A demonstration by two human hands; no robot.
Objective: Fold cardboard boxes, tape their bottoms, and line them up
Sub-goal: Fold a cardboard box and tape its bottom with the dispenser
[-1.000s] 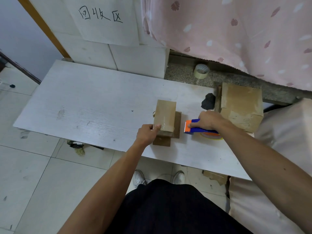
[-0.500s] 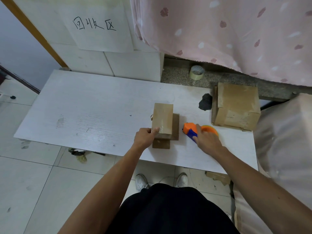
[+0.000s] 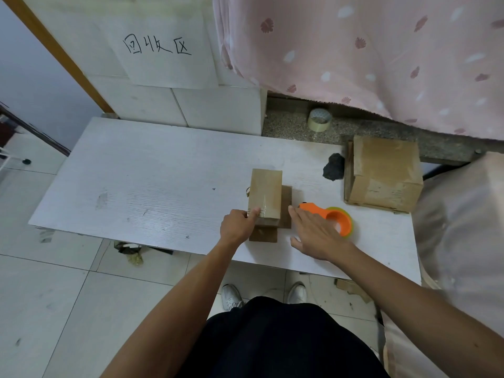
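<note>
A small brown cardboard box (image 3: 265,194) stands bottom-up on the white table (image 3: 163,186), clear tape running along its top seam and its flaps spread flat beneath it. My left hand (image 3: 236,225) grips its near left corner, thumb on the taped top. My right hand (image 3: 313,233) hovers flat with straight fingers just right of the box, holding nothing. The orange tape dispenser (image 3: 331,218) lies on the table beside that hand, partly behind its fingers. A larger taped cardboard box (image 3: 384,173) sits at the table's back right.
A spare roll of tape (image 3: 319,120) rests on the stone ledge behind the table. A black lump (image 3: 334,167) lies left of the larger box. A pink curtain (image 3: 368,50) hangs above. The table's near edge runs just under my hands.
My right hand set the tape dispenser down on the table, let go of it and moved left toward the small box. My left hand stayed on the box.
</note>
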